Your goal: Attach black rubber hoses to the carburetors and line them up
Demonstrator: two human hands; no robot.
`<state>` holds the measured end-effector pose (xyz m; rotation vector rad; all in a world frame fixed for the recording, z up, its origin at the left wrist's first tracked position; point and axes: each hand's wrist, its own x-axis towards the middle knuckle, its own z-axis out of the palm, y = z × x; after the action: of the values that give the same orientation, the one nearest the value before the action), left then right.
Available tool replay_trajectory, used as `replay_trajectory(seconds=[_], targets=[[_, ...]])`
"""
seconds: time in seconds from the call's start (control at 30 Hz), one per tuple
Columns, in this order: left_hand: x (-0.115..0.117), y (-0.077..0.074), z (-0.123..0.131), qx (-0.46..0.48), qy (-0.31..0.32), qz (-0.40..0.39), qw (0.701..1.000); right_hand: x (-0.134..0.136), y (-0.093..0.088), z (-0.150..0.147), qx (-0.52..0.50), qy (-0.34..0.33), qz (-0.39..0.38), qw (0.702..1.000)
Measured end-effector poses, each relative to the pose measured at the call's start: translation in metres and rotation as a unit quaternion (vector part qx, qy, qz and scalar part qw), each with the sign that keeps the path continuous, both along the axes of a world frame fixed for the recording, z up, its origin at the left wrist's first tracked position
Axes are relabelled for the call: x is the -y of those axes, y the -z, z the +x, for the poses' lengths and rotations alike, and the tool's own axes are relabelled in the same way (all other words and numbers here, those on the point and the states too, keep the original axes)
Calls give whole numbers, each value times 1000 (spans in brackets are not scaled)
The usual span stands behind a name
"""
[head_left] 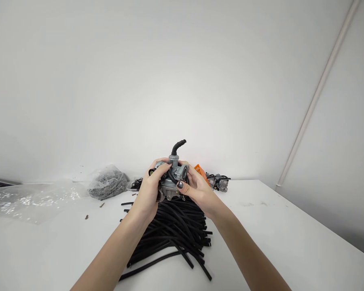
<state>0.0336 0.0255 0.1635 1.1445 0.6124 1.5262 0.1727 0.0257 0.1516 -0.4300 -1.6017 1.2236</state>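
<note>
Both my hands hold up a grey metal carburetor (170, 186) over the table. A black rubber boot (177, 146) bends up and to the right from its top. My left hand (151, 182) wraps its left side, with the thumb near the base of the upright neck. On the other side my right hand (198, 188) grips it, the dark-nailed thumb at its lower front. The fingers behind the body are mostly hidden. Beneath the carburetor lies a heap of black rubber hoses (172, 230).
On the white table (279, 238), more carburetors (220, 182) sit at the back right beside an orange basket (201, 173). A clear bag (108, 182) of dark small parts and loose plastic wrap (36, 202) lie at the left. A wall (182, 81) rises behind.
</note>
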Motion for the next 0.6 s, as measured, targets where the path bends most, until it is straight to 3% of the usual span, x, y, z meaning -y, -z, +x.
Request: replay_trajectory(seconds=[0.6], targets=[[-1,0,1,8,8,-4,1000,2,-2,1,8,2,-6,1000]])
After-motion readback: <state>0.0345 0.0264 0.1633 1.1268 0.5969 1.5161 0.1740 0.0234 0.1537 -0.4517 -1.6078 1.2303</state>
